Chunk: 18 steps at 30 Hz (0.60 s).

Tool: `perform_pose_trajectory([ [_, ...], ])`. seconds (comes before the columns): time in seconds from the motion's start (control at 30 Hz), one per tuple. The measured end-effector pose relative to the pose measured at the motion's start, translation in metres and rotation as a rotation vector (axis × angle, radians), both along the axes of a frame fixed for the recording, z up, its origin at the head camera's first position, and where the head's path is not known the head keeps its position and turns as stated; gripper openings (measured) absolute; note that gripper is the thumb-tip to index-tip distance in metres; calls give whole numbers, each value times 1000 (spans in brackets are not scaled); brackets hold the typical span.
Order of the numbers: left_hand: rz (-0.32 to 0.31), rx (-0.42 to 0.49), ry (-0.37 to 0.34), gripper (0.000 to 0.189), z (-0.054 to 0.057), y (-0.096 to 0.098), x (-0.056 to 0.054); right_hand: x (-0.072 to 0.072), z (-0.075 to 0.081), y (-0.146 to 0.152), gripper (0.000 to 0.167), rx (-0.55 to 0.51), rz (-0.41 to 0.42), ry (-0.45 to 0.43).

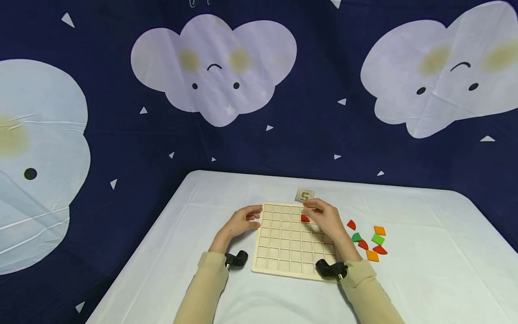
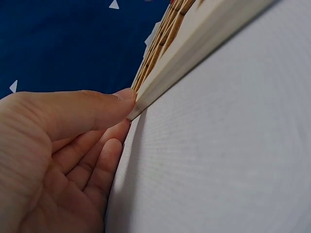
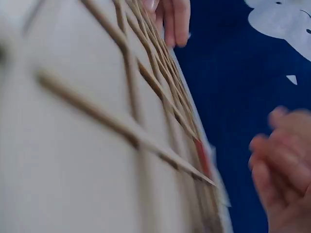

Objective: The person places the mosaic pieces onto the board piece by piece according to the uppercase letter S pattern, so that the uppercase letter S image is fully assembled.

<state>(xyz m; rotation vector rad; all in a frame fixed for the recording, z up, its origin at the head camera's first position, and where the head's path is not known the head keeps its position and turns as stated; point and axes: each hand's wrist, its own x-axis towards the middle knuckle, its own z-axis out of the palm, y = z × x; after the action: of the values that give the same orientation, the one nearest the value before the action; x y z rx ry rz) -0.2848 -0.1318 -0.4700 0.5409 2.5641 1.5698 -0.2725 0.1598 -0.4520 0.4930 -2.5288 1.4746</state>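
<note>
A square wooden grid board (image 1: 279, 243) lies on the white table. My left hand (image 1: 238, 222) is at its left edge; in the left wrist view the thumb (image 2: 107, 107) touches the rim and the other fingertips sit close to it. A red quarter-round piece (image 1: 305, 218) lies in a cell near the board's far side. Over the board's right part, beside that piece, hovers my right hand (image 1: 328, 222). Its fingers (image 3: 282, 150) are loosely bent and blurred in the right wrist view, with no piece showing between them.
A small pattern card (image 1: 305, 195) lies beyond the board. To the right are scattered red quarter-round pieces (image 1: 351, 224), a green quarter-round piece (image 1: 356, 237), orange squares (image 1: 372, 256) and a light green square (image 1: 378, 239). A dark blue cloud-print curtain (image 1: 315, 148) hangs behind the table.
</note>
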Motion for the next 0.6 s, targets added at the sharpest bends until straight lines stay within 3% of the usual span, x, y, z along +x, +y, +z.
perform_pose_trajectory([
  [0.17, 4, 2, 1, 57, 2, 1, 0, 18, 55, 13, 35, -144, -24, 14],
  [0.27, 10, 4, -7, 58, -2, 1, -3, 13, 56, 38, 37, -191, -27, 60],
  [0.4, 5, 17, -11, 58, -3, 0, -4, 11, 47, 80, 41, -199, -60, 54],
  [0.6, -7, 32, -15, 58, -5, -1, -3, 24, 30, 132, 47, -155, -142, -51],
])
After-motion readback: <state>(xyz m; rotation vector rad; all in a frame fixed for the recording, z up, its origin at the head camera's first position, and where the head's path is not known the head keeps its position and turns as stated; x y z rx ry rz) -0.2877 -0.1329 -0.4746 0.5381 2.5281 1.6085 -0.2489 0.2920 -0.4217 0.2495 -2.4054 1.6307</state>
